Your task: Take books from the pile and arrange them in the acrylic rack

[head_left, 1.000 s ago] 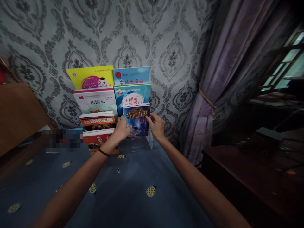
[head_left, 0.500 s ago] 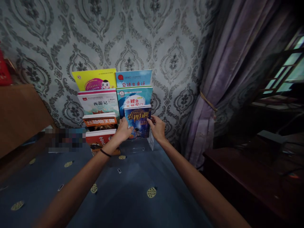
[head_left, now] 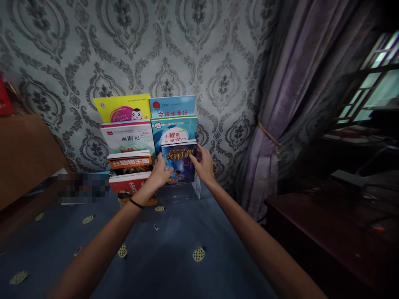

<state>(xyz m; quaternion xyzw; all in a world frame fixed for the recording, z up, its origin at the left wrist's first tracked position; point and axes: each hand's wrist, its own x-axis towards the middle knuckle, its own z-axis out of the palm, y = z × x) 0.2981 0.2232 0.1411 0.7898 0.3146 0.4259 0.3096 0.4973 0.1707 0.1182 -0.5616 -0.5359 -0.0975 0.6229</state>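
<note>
Leftmost I have a box by the table's left side. Next, near the far edge of the table, a clear rack carries two columns of books. Its left column steps down from the yellow book through the white book and orange book to the red book.

My left hand pinches the navy book at its left edge, thumb over the cover. That book is in the rack's right column, in front of the teal book, long axis upright, top tipped back. It lies directly between both sets of fingers, so neither hand is nearer. I can't tell whether its bottom edge rests on the rack. My right hand clamps the opposite edge, thumb in front, beside the rack's right end.
</note>
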